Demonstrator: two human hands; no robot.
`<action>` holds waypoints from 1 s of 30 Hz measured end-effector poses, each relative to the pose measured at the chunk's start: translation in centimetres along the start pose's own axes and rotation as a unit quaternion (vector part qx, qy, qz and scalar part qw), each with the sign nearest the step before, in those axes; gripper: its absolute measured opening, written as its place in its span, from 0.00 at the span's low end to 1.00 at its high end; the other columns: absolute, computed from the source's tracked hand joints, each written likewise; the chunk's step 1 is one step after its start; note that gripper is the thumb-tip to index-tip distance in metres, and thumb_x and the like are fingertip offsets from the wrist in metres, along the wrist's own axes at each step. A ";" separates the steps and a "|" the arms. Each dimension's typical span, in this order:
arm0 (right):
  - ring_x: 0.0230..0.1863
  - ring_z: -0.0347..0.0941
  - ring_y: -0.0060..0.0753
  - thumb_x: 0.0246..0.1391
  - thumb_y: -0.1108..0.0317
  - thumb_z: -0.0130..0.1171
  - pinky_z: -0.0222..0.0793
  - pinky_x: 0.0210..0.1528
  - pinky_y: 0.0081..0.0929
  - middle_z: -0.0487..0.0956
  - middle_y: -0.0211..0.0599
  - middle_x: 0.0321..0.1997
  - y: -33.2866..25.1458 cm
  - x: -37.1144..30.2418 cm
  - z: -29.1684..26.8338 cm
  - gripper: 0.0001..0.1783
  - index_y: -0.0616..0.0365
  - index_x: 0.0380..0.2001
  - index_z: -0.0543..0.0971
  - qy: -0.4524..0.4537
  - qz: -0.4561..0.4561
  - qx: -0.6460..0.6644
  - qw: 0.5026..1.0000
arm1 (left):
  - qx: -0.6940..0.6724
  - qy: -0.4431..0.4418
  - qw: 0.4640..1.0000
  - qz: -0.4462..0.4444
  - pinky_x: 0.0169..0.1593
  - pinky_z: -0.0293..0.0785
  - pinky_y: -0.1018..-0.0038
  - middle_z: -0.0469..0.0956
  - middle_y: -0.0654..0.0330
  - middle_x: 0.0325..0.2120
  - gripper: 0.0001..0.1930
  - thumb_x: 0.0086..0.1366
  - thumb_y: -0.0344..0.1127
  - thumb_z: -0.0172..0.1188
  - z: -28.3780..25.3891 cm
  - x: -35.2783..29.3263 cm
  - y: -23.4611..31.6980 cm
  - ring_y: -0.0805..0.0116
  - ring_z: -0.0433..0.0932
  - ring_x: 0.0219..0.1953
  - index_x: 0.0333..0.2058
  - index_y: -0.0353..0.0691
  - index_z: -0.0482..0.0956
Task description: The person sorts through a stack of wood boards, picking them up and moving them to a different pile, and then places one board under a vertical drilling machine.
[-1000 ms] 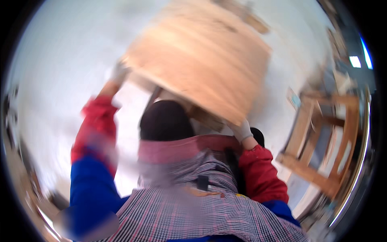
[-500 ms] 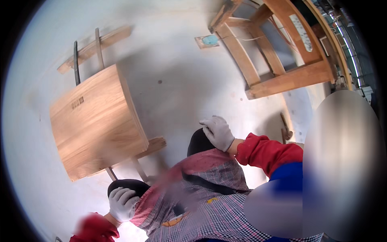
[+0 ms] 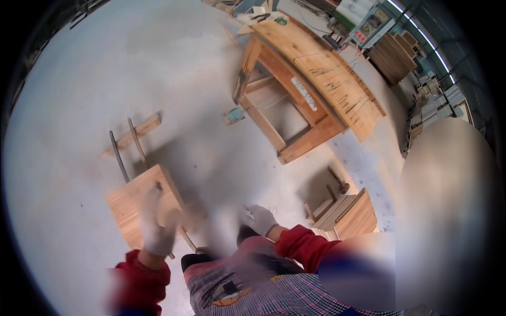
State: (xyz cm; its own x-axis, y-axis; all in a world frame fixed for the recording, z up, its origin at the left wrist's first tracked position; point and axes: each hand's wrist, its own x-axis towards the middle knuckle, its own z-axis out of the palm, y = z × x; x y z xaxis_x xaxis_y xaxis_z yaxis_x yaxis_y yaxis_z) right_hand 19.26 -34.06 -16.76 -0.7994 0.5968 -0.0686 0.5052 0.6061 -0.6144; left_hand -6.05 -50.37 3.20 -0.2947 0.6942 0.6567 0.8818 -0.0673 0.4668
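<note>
The stack (image 3: pixel 129 203) of pale wooden boards is between 8 and 9 o'clock, counted from the middle of the view. It lies low over the floor (image 3: pixel 211 168), tilted to the view, and two bars (image 3: pixel 117 152) come out from its far side toward 11 o'clock. Beyond them is a beam (image 3: pixel 150 125), between 9 and 10 o'clock.

The left hand (image 3: pixel 157 226), in a pale glove, is at 8 o'clock, in front of the stack. It is strongly blurred, so I cannot tell whether its fingers are spread or pressed together, nor whether they touch the wood. The right hand (image 3: pixel 260 219), gloved also, is at 6 o'clock, beside the right knee (image 3: pixel 244 234). Its fingertips are unclear, and I cannot tell how the fingers stand.

Farther out, a second stack (image 3: pixel 350 215) is at 4 o'clock, and near it a mallet (image 3: pixel 342 186) lies between 3 and 4. A blue piece (image 3: pixel 234 115) is on the floor near 11 o'clock. The table (image 3: pixel 316 58) stands at 1 o'clock, with a control box (image 3: pixel 372 26) beyond it.
</note>
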 end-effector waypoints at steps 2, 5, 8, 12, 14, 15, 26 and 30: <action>0.36 0.72 0.32 0.51 0.65 0.52 0.67 0.41 0.25 0.75 0.42 0.40 -5.2 1.2 -11.8 0.22 0.60 0.50 0.68 0.070 0.049 0.196 0.977 | -0.004 0.054 0.995 0.080 0.54 0.58 0.58 0.66 0.45 0.48 0.22 0.51 0.30 0.57 -3.8 6.8 4.2 0.45 0.62 0.52 0.47 0.35 0.66; 0.43 0.66 0.25 0.54 0.68 0.50 0.64 0.42 0.21 0.69 0.39 0.46 -19.0 0.7 -29.3 0.26 0.63 0.56 0.59 0.185 -0.070 0.321 0.926 | 0.022 0.076 0.986 0.147 0.54 0.58 0.58 0.65 0.46 0.48 0.23 0.51 0.30 0.57 -8.8 11.2 7.7 0.45 0.62 0.52 0.47 0.35 0.66; 0.43 0.66 0.26 0.54 0.68 0.50 0.64 0.42 0.21 0.69 0.39 0.46 -29.0 -6.0 -39.4 0.26 0.63 0.56 0.59 0.314 -0.231 0.144 0.910 | 0.043 0.099 0.974 0.199 0.54 0.57 0.57 0.65 0.46 0.49 0.23 0.52 0.31 0.57 -15.3 13.9 11.4 0.46 0.61 0.53 0.48 0.36 0.65; 0.43 0.66 0.26 0.54 0.69 0.50 0.64 0.42 0.21 0.69 0.40 0.47 -34.0 -16.5 -43.6 0.26 0.62 0.56 0.59 0.433 -0.269 -0.118 0.852 | -0.031 0.121 0.955 0.269 0.55 0.57 0.57 0.64 0.46 0.49 0.23 0.52 0.31 0.56 -18.0 17.7 15.8 0.46 0.61 0.53 0.48 0.36 0.65; 0.43 0.66 0.26 0.54 0.69 0.50 0.64 0.42 0.21 0.69 0.40 0.47 -34.0 -18.5 -42.7 0.26 0.62 0.56 0.59 0.455 -0.233 -0.189 0.838 | -0.068 0.120 0.949 0.285 0.55 0.56 0.57 0.64 0.47 0.50 0.23 0.52 0.31 0.56 -16.2 18.1 15.6 0.46 0.61 0.53 0.49 0.37 0.64; 0.43 0.66 0.26 0.54 0.69 0.50 0.65 0.42 0.21 0.69 0.40 0.47 -35.0 -19.9 -43.2 0.26 0.62 0.56 0.59 0.473 -0.233 -0.213 0.823 | -0.069 0.132 0.943 0.298 0.55 0.56 0.57 0.64 0.47 0.50 0.23 0.52 0.31 0.56 -17.4 18.8 16.6 0.46 0.61 0.53 0.49 0.37 0.64; 0.43 0.67 0.27 0.53 0.71 0.50 0.65 0.41 0.22 0.69 0.41 0.47 -42.9 -29.8 -47.1 0.27 0.62 0.56 0.59 0.598 -0.130 -0.354 0.708 | -0.139 0.162 0.902 0.376 0.56 0.55 0.56 0.63 0.48 0.51 0.24 0.54 0.32 0.55 -22.5 25.4 23.2 0.48 0.60 0.54 0.50 0.39 0.62; 0.43 0.67 0.27 0.52 0.72 0.50 0.66 0.41 0.22 0.69 0.41 0.47 -41.1 -29.7 -46.5 0.27 0.62 0.56 0.59 0.610 -0.125 -0.377 0.686 | -0.150 0.181 0.894 0.382 0.56 0.54 0.56 0.62 0.48 0.52 0.24 0.54 0.33 0.54 -20.9 25.3 23.4 0.48 0.59 0.55 0.51 0.39 0.62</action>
State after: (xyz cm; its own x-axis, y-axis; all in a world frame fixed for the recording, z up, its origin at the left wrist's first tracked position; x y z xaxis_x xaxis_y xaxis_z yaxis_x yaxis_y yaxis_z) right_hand 37.38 -52.24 47.13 -0.2576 0.1430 0.9556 0.7940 0.5949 0.1250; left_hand -0.59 -49.39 43.12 0.2034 0.0905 0.9749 0.7539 -0.6498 -0.0970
